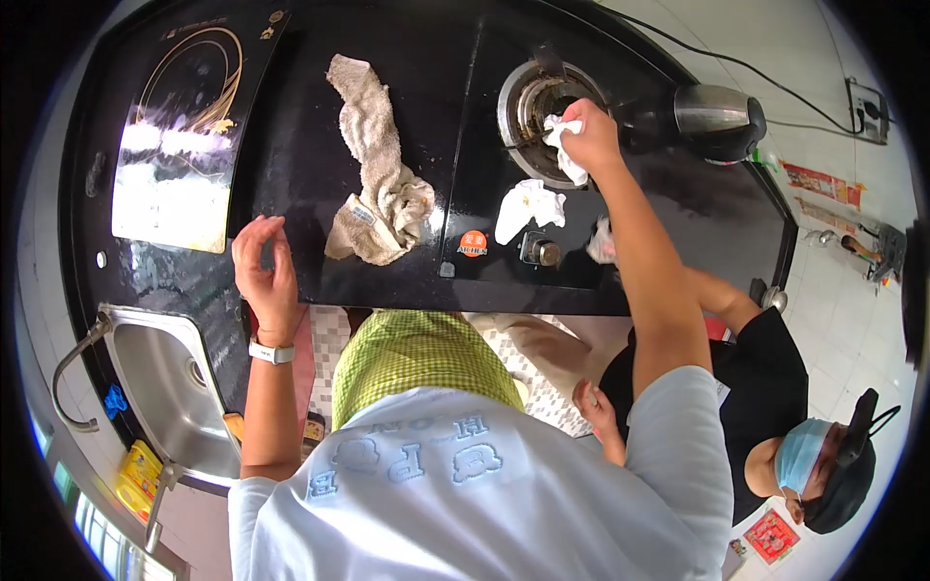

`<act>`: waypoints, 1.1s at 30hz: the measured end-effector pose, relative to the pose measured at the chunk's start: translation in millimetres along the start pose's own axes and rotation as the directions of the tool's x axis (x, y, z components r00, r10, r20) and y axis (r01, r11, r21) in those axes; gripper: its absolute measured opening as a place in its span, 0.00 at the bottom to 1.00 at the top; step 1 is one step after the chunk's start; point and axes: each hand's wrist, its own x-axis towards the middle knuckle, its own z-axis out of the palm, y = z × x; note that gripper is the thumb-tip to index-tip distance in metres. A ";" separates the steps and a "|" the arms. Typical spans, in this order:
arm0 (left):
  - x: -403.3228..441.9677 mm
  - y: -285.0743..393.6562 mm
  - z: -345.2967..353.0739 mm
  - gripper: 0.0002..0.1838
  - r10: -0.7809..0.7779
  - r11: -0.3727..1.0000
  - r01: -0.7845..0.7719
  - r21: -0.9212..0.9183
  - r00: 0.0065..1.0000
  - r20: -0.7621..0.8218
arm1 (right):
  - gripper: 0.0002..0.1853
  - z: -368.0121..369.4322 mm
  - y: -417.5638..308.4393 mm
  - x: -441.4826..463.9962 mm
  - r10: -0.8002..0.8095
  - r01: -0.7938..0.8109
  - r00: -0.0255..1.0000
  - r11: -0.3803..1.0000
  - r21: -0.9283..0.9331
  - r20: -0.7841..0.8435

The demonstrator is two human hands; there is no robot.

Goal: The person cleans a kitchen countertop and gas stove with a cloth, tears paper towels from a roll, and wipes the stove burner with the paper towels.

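Observation:
My right hand (593,141) grips a crumpled white tissue (566,153) over the round gas burner (523,111). A second white tissue (530,209) lies on the black stove top below the burner, beside the stove knob (540,250). Near the counter's left front edge, my left hand (266,266) has its fingers curved and apart, holding nothing, with a white band on the wrist. Between my hands a beige cloth (373,136) lies stretched out, bunched at its lower end.
An induction cooker (184,126) sits at the left, above a steel sink (160,382). A kettle (717,121) stands right of the burner. A masked person (775,387) in black is at my right, one hand (598,414) near my side.

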 end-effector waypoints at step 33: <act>9.5 89.9 19.5 0.10 0.106 0.930 0.047 -0.364 0.915 0.390 | 0.32 -27.8 112.4 -132.3 0.058 -0.172 0.983 0.611 0.773 0.173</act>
